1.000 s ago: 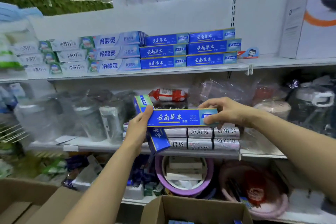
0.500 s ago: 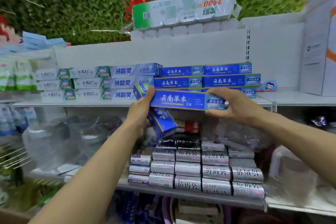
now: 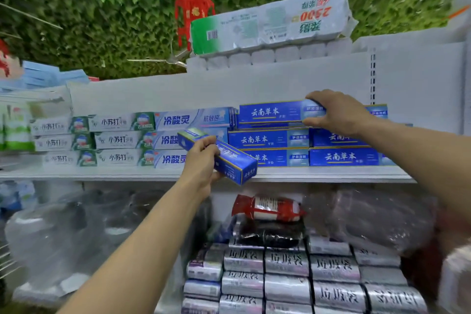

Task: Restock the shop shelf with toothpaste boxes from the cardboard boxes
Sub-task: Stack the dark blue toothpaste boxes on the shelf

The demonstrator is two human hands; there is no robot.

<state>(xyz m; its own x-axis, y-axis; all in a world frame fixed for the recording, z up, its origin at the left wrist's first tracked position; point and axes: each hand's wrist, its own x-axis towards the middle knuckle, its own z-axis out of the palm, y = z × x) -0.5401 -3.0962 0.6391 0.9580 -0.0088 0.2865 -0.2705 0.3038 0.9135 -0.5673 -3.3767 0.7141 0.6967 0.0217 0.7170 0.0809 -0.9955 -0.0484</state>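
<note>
Since half a second before, the right hand (image 3: 339, 113) had carried the blue toothpaste box (image 3: 270, 112) up and away from the left hand (image 3: 201, 160), which no longer shared it. The right hand's fingers curled over the box's right end, thumb underneath, holding it level at the top of the stacked blue boxes (image 3: 341, 157) right of centre in the frame. Whether it already rested on them could not be told. The left hand gripped a second blue box (image 3: 234, 163) near the middle of the frame, tilted, with its near end down towards the lower right, in front of the white shelf (image 3: 102, 174) edge. To the left on the same shelf lay rows of white toothpaste boxes (image 3: 114, 140) with green and blue print. At upper centre a wrapped pack of paper rolls (image 3: 270, 23) sat on top of the shelf unit, beside a red hanging ornament (image 3: 193, 10) against green leaves (image 3: 102, 33). Below the shelf, at lower centre, were a red and white packet (image 3: 267, 208) and stacked silver rolls (image 3: 288, 262).
</note>
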